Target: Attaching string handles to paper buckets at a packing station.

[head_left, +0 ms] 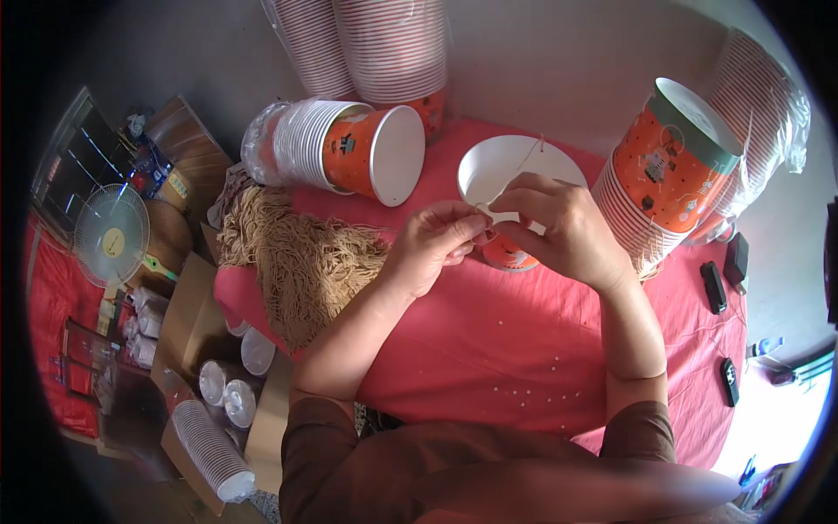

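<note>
One thin tan cord (527, 162) runs from the far rim of an open, white-lined, orange-printed paper bucket (489, 166), above the frame's centre, down to the hands. The left hand (426, 246) has thumb and fingers pinched together on the cord; the right hand (569, 223) curves in with fingertips slightly parted, and whether they grip it I cannot tell. Judging by this, the far side is attached and the near side unfinished; any knot is hidden. At right, tan strands (647, 264) at the foot of an upturned orange bucket stack (668, 166) suggest corded ones. At left, a big heap of loose tan cords (305, 262) awaits on the pink-covered bench (463, 349).
</note>
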The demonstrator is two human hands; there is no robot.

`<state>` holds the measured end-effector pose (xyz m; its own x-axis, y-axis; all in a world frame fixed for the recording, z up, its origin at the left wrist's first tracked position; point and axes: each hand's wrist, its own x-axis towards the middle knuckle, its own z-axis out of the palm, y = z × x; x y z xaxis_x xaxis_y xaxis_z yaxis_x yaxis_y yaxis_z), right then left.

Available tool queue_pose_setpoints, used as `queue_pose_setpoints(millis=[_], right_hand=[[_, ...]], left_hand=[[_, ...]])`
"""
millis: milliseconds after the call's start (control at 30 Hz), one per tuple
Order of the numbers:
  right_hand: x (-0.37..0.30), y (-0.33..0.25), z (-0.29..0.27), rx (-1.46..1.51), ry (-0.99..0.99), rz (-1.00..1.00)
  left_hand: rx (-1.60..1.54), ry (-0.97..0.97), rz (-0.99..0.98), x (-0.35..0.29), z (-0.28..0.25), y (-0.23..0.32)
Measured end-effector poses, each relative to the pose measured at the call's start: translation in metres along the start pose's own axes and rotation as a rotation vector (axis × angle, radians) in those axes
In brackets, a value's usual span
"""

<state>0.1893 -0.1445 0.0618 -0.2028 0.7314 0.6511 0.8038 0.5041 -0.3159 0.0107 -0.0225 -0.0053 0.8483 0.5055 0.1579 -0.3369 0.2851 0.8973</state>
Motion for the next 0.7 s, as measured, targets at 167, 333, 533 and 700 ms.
queue_pose_setpoints(millis=[167,333,533,700], right_hand=[[0.0,0.0019,0.0033,-0.059,0.023,-0.059],[0.0001,-0.003,0.0051,-0.071,0.024,-0.058],[-0.0003,0.0002,0.0063,-0.147,0.049,-0.095],[-0.001,0.0006,0.0036,-0.162,0.029,-0.063]], left_hand=[[0.013,-0.012,0.004,0.0003,0.0012,0.0012],[0.028,0.046,0.003,0.0006,0.0064,0.0021],[0.022,-0.016,0.01,0.0004,0.0016,0.0001],[0.027,-0.048,0.02,0.0002,0.0026,0.0036]])
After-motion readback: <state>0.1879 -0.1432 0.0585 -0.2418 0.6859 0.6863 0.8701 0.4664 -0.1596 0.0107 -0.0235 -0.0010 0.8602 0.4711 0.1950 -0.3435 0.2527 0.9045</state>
